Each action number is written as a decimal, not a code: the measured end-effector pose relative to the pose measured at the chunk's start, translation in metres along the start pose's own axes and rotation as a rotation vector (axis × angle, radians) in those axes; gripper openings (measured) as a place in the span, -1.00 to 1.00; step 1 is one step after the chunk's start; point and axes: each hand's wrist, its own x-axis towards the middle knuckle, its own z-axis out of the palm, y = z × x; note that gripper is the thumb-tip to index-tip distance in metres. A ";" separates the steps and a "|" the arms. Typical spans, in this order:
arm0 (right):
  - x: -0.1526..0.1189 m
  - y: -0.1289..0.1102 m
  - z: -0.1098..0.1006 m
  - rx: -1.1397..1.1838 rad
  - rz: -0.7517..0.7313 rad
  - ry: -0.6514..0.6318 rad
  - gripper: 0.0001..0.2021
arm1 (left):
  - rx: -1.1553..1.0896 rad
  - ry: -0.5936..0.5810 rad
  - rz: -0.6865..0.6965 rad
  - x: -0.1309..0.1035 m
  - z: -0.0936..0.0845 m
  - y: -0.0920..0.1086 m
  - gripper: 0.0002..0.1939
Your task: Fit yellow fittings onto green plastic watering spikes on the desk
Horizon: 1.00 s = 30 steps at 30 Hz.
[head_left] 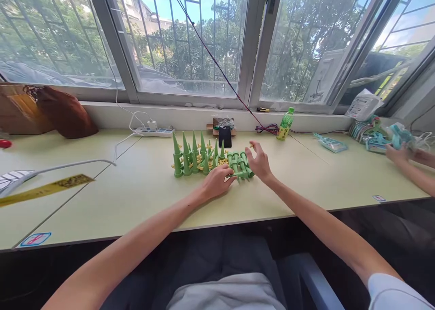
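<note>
"What are the hands doing?"

"The left hand (219,181) grasps a green cone (239,175) lying on its side, near the middle of the frame. The right hand (260,161), raised just right of it, seems to pinch a small yellow piece (252,145) between thumb and index finger."

"And around them?"

"Upright green spiked cones (186,165) stand to the left, more green cones lie tipped over (235,157) beside the hands, and yellow plastic pieces (223,162) are heaped between the 2 groups."

"Farther out on the surface (142,196)?"

"Behind the cones, a black smartphone (224,137) leans by a small cardboard box (217,127). Past it, toward the upper right, come a coiled cable (268,129) and a green-capped bottle (286,125). A white power strip (159,132) sits left of the box."

"Anyone else?"

"At the right edge, another person's hands (399,152) hold something light blue (400,135)."
</note>
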 end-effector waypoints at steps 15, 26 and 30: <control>-0.007 -0.024 0.025 0.142 -0.131 -0.010 -0.55 | -0.063 0.510 -0.109 0.005 -0.011 0.003 -0.70; -0.009 -0.022 0.030 0.200 -0.126 -0.063 -0.65 | -0.036 0.262 -0.129 0.004 -0.005 -0.004 -0.73; -0.008 -0.019 0.034 0.208 -0.150 -0.118 -0.70 | -0.085 0.195 -0.190 0.004 -0.006 -0.005 -0.83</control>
